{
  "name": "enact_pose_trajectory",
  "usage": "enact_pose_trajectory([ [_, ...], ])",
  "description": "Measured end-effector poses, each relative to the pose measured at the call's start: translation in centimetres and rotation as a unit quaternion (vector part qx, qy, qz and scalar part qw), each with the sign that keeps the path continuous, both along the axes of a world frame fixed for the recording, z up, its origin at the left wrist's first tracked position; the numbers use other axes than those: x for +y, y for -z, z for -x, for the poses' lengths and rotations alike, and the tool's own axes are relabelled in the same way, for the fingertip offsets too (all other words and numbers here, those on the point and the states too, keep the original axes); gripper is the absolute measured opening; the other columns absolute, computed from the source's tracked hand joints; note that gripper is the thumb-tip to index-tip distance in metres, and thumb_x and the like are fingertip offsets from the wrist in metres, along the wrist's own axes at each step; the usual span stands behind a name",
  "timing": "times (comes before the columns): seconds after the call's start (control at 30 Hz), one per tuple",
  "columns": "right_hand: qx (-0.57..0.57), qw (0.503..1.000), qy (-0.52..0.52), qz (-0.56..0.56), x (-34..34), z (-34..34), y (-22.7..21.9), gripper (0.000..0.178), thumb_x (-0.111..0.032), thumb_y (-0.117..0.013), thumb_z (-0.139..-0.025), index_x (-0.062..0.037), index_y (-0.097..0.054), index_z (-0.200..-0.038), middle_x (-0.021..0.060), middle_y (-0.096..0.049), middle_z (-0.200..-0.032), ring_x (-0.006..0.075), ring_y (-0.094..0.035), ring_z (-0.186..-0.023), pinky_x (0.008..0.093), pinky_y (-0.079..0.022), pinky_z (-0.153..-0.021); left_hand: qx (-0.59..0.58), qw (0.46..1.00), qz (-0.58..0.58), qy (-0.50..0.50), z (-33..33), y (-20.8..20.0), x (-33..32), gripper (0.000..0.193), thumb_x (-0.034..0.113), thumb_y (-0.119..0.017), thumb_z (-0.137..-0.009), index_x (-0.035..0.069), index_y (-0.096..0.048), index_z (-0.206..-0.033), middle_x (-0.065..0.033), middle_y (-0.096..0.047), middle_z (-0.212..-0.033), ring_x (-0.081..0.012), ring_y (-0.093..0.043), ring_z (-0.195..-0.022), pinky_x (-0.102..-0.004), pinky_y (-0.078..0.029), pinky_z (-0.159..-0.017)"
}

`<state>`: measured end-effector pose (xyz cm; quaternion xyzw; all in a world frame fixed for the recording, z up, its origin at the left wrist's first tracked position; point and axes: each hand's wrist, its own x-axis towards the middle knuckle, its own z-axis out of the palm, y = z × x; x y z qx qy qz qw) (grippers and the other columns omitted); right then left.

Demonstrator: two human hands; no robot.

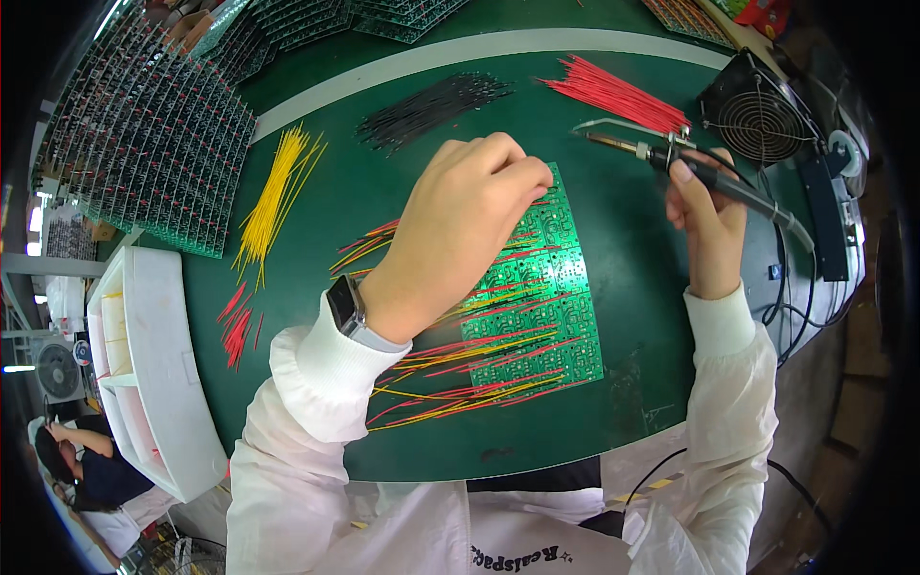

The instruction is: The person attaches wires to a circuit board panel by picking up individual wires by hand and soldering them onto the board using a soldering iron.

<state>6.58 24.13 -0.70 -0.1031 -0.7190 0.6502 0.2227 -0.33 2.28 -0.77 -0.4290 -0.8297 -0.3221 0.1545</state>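
A green circuit board panel (578, 321) lies on the green tabletop, with rows of red and yellow wires (460, 369) standing out from it toward the left. Over its upper part bends my left hand (460, 216), fingertips pinched together at the top edge; what they hold, if anything, is hidden. My right hand (707, 216) grips a soldering iron (719, 180) with a thin curved solder feed tube. The iron's tip points left, raised to the right of the board and apart from it.
Bundles of yellow wires (273, 206), black wires (436, 105) and red wires (618, 94) lie around the board, with short red pieces (238, 331) at left. A white foam box (158, 374), stacked boards (144, 134) and a fan (762, 120) flank the table. Another person (101, 465) sits far left.
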Motion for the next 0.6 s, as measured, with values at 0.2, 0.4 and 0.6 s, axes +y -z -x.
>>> enact_pose_trajectory([
  [0.2, 0.022, 0.999, -0.030, -0.015, 0.0, -1.4, 0.3, 0.023, -0.014, -0.063, -0.075, -0.0046, -0.044, -0.081, 0.0015, -0.048, -0.059, 0.0058, -0.042, -0.046, 0.0186, -0.031, -0.043, 0.046, 0.999, 0.015, 0.018, 0.0, 0.4, 0.1, 0.010, 0.007, -0.066, -0.072, 0.006, -0.063, -0.082, -0.0038, -0.057, -0.078, -0.0234, -0.054, -0.073, -0.0321, -0.044, -0.065],
  [0.4, 0.019, 0.998, -0.055, -0.005, -0.2, -0.8, 0.5, 0.018, -0.011, -0.061, -0.072, -0.0036, -0.045, -0.077, 0.0002, -0.044, -0.058, 0.0041, -0.035, -0.045, 0.0188, -0.026, -0.042, 0.081, 0.996, 0.026, -0.001, -0.3, 0.7, 0.1, 0.012, 0.005, -0.068, -0.069, 0.005, -0.062, -0.079, -0.0032, -0.057, -0.077, -0.0221, -0.053, -0.069, -0.0311, -0.043, -0.064],
  [0.6, 0.035, 0.996, -0.076, 0.024, 0.0, -0.7, 0.9, 0.016, -0.011, -0.057, -0.071, -0.0024, -0.045, -0.076, -0.0008, -0.040, -0.055, 0.0041, -0.031, -0.044, 0.0192, -0.024, -0.042, 0.087, 0.996, 0.019, 0.011, -0.2, 1.0, 0.2, 0.013, 0.003, -0.068, -0.067, 0.005, -0.062, -0.079, -0.0029, -0.056, -0.076, -0.0209, -0.054, -0.067, -0.0303, -0.043, -0.061],
])
